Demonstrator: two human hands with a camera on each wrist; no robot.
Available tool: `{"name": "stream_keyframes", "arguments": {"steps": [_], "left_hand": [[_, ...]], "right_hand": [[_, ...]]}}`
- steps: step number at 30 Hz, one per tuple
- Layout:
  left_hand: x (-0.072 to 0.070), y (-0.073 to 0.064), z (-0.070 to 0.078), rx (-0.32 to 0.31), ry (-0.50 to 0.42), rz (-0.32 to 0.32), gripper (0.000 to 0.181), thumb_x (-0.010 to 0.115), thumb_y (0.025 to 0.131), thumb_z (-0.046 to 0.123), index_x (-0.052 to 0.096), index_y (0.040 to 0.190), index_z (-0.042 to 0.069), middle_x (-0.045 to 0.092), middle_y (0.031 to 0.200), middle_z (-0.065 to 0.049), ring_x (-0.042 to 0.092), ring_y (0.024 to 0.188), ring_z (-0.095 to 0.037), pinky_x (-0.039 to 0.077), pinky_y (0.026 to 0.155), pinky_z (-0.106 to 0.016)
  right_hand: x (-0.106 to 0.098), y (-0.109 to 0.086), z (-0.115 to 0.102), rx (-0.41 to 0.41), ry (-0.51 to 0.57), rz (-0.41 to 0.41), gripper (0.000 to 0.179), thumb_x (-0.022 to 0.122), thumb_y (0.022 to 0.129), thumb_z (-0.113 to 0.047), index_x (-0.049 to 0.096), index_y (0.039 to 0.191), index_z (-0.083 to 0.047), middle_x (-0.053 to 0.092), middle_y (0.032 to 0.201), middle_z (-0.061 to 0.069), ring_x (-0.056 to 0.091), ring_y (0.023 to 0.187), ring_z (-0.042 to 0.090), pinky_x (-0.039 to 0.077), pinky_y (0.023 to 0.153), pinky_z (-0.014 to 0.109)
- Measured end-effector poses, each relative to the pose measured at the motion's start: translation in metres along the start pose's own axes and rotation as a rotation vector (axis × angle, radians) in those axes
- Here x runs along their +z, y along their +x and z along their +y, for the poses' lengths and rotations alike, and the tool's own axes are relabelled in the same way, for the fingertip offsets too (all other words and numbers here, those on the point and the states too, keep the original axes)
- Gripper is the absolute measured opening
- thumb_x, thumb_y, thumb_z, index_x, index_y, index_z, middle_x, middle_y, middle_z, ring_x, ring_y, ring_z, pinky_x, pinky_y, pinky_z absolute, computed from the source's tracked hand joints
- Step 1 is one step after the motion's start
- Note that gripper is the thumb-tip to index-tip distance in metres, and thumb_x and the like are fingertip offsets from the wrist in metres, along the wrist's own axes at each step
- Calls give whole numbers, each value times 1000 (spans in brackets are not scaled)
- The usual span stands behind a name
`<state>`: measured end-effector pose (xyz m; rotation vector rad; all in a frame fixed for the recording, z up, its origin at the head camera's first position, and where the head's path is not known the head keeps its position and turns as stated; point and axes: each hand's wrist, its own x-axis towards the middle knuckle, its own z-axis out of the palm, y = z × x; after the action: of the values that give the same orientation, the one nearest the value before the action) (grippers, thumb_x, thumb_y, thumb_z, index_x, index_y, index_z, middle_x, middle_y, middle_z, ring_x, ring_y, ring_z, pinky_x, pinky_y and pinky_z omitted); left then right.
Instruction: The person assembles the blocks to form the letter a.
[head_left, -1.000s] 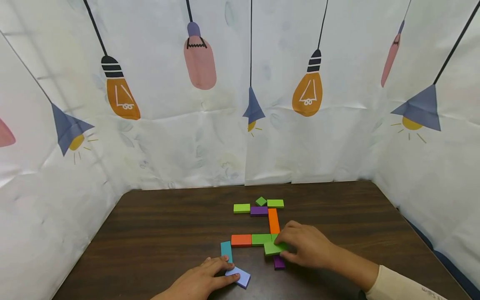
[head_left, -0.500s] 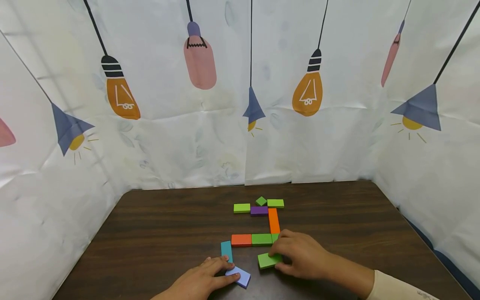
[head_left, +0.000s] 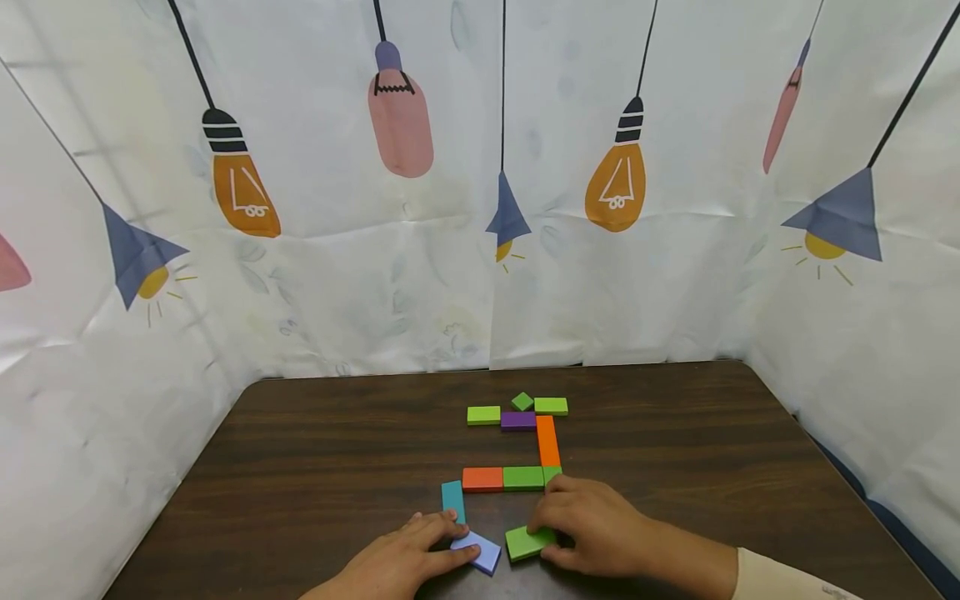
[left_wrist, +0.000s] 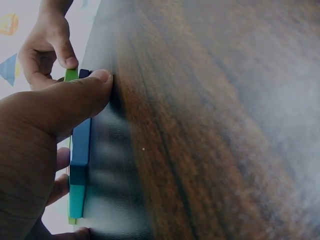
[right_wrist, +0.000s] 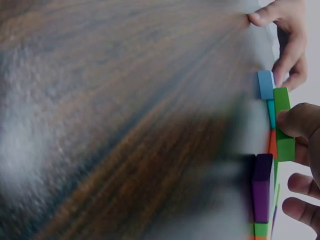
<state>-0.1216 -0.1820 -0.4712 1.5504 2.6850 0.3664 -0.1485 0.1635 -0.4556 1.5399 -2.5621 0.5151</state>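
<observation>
My right hand (head_left: 603, 529) pinches a green wooden block (head_left: 523, 544) between thumb and fingers. In the right wrist view, that green block (right_wrist: 283, 135) appears raised above the row of blocks. Just left of it, my left hand (head_left: 412, 552) holds a light-blue block (head_left: 486, 557) with thumb and index finger. A teal block (head_left: 453, 500) adjoins the light-blue one at its far end. A purple block (right_wrist: 262, 187) stands out in the right wrist view; in the head view my right hand covers it.
On the dark wooden table (head_left: 322, 450), a red-orange block (head_left: 482, 479), a green block (head_left: 522, 477) and an orange block (head_left: 548, 442) continue the line. Farther back lie a purple block (head_left: 517, 422) and several green ones. A lamp-patterned white curtain (head_left: 420, 292) surrounds the table.
My right hand has carried the green block left and nearer to me, from above the purple block to beside the light-blue block. The left hand has stayed in place.
</observation>
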Motion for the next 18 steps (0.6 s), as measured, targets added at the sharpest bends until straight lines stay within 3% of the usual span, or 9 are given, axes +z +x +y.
{"name": "stream_keyframes", "arguments": {"steps": [7, 18], "left_hand": [[0, 0, 1, 11, 11, 17, 70, 53, 96, 69, 48, 155, 32, 49, 149, 0, 46, 141, -27, 51, 99, -54], [4, -2, -1, 35, 48, 73, 69, 54, 95, 68, 50, 153, 32, 50, 147, 1, 48, 139, -26, 52, 97, -52]], "right_hand": [[5, 0, -3, -21, 9, -11, 18, 74, 96, -36, 71, 113, -30, 65, 108, -23, 56, 104, 3, 51, 85, 23], [10, 1, -7, -78, -67, -12, 18, 73, 95, -39, 72, 111, -30, 64, 103, -25, 53, 99, 3, 48, 87, 23]]}}
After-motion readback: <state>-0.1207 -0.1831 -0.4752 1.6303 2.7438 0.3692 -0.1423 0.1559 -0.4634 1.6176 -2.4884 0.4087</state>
